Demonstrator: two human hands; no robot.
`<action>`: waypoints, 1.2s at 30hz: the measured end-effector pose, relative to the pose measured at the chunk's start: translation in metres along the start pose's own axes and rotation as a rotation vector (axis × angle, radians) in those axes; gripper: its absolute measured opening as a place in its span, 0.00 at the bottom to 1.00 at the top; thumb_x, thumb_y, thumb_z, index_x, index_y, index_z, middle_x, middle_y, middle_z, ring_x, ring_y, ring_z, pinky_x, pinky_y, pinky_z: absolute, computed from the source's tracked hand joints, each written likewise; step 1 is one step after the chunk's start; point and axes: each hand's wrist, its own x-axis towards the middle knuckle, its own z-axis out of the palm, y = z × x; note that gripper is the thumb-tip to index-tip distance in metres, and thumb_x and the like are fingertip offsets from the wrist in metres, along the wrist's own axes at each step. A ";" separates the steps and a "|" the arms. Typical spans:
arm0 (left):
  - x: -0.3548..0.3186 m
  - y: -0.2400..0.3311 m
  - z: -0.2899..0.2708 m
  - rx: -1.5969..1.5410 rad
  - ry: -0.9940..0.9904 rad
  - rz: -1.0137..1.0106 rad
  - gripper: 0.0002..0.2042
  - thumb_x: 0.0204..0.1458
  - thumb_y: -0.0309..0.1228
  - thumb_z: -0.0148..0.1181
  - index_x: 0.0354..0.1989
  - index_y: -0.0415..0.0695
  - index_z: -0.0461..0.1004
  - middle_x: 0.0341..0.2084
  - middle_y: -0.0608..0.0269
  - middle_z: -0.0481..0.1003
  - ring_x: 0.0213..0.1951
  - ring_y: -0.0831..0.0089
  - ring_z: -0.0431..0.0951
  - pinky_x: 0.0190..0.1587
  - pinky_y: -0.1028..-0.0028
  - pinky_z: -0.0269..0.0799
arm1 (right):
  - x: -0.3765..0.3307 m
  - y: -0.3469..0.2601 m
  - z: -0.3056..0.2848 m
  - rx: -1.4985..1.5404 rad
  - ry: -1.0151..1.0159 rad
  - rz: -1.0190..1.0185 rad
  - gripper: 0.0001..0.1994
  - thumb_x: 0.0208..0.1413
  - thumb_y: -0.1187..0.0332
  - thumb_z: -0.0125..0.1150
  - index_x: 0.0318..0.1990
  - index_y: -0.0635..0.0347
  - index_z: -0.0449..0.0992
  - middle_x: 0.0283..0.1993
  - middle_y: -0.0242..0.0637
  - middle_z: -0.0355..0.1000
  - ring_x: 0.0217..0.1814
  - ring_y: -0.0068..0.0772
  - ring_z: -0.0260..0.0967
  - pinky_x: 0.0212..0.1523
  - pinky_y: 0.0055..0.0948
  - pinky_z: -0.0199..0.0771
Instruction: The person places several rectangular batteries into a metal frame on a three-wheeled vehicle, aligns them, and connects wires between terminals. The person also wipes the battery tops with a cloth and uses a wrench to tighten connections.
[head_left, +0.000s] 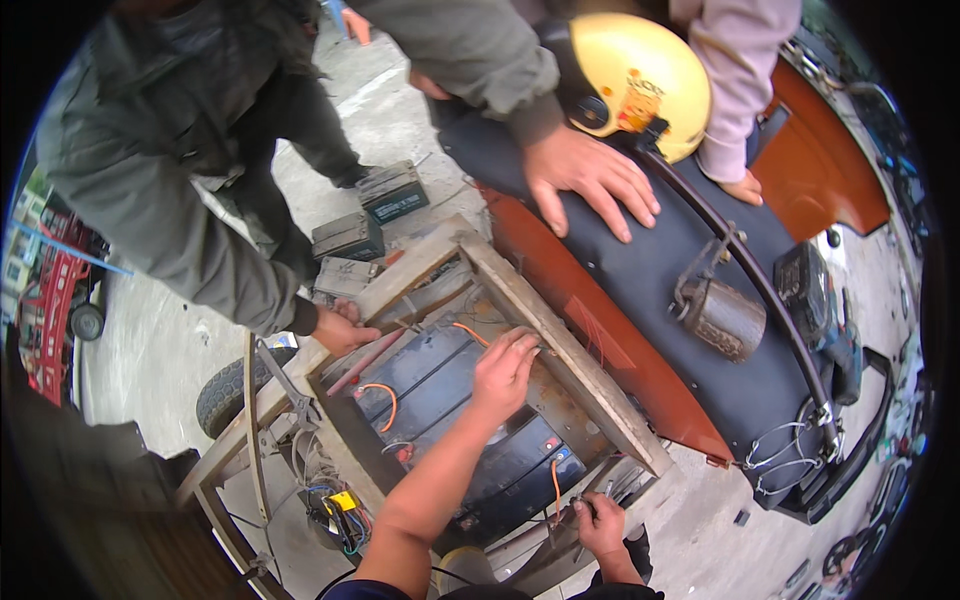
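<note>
My left hand [505, 368] reaches over several dark batteries [430, 368] that sit in a rusty metal frame [560, 375]. Its fingers are bent together near the frame's inner side, and an orange wire [470, 333] runs up to them; what they hold is hidden. Low in the view, my right hand [602, 525] closes on a small metal piece [578, 503], too small to name. Just beside it, another orange wire [556, 490] rises from a battery terminal. A third orange wire [388, 405] loops on the left batteries.
A co-worker's hand [345, 328] touches the frame's far left; their other hand [590, 180] rests on a black seat [640, 290]. A second person's hand [742, 188] lies there too. Around are a yellow helmet [650, 85], rusty cylinder [722, 320], loose batteries [390, 192] and tyre [228, 395].
</note>
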 end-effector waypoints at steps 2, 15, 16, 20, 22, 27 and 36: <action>0.015 0.007 -0.008 -0.011 0.138 0.000 0.09 0.58 0.17 0.66 0.47 0.37 0.81 0.47 0.48 0.83 0.46 0.55 0.85 0.50 0.66 0.81 | 0.000 0.001 0.001 -0.033 -0.009 -0.010 0.06 0.58 0.69 0.71 0.39 0.60 0.81 0.35 0.45 0.81 0.36 0.55 0.79 0.39 0.46 0.80; 0.025 0.029 -0.078 -0.096 0.429 -0.039 0.09 0.59 0.17 0.64 0.48 0.35 0.80 0.44 0.47 0.84 0.43 0.62 0.86 0.46 0.66 0.83 | -0.002 0.019 0.009 -0.026 0.000 0.107 0.08 0.60 0.68 0.70 0.39 0.64 0.81 0.35 0.48 0.81 0.35 0.50 0.81 0.41 0.41 0.80; 0.020 0.028 -0.081 -0.138 0.480 -0.092 0.08 0.60 0.18 0.64 0.47 0.34 0.80 0.43 0.51 0.84 0.42 0.66 0.85 0.46 0.67 0.82 | -0.003 0.020 0.008 -0.023 -0.011 0.141 0.08 0.60 0.67 0.71 0.39 0.64 0.81 0.34 0.47 0.81 0.35 0.48 0.81 0.41 0.40 0.80; 0.006 0.000 -0.120 -0.457 0.816 -0.477 0.06 0.64 0.21 0.64 0.48 0.35 0.79 0.43 0.56 0.84 0.41 0.69 0.83 0.49 0.70 0.79 | -0.002 0.024 0.010 0.032 -0.003 0.141 0.08 0.60 0.68 0.71 0.39 0.63 0.81 0.35 0.47 0.81 0.36 0.49 0.81 0.41 0.40 0.80; 0.002 -0.018 -0.157 -0.560 0.948 -0.505 0.05 0.66 0.23 0.63 0.46 0.37 0.78 0.42 0.58 0.83 0.41 0.70 0.82 0.50 0.70 0.78 | -0.001 0.026 0.011 -0.020 0.003 0.122 0.08 0.59 0.68 0.72 0.39 0.63 0.82 0.34 0.46 0.81 0.34 0.46 0.81 0.40 0.39 0.80; -0.024 -0.007 -0.188 -1.099 0.915 -0.587 0.05 0.67 0.25 0.62 0.37 0.44 0.74 0.39 0.57 0.82 0.41 0.68 0.81 0.51 0.64 0.79 | -0.002 0.028 0.013 -0.028 0.022 0.086 0.07 0.59 0.69 0.71 0.38 0.63 0.81 0.31 0.45 0.80 0.30 0.43 0.79 0.36 0.38 0.80; 0.074 0.022 -0.072 -0.939 0.633 -0.660 0.10 0.64 0.25 0.66 0.51 0.35 0.80 0.46 0.57 0.84 0.47 0.71 0.82 0.55 0.69 0.77 | 0.002 0.023 0.017 -0.061 0.046 0.096 0.07 0.60 0.71 0.71 0.39 0.64 0.80 0.30 0.44 0.81 0.30 0.36 0.79 0.37 0.35 0.80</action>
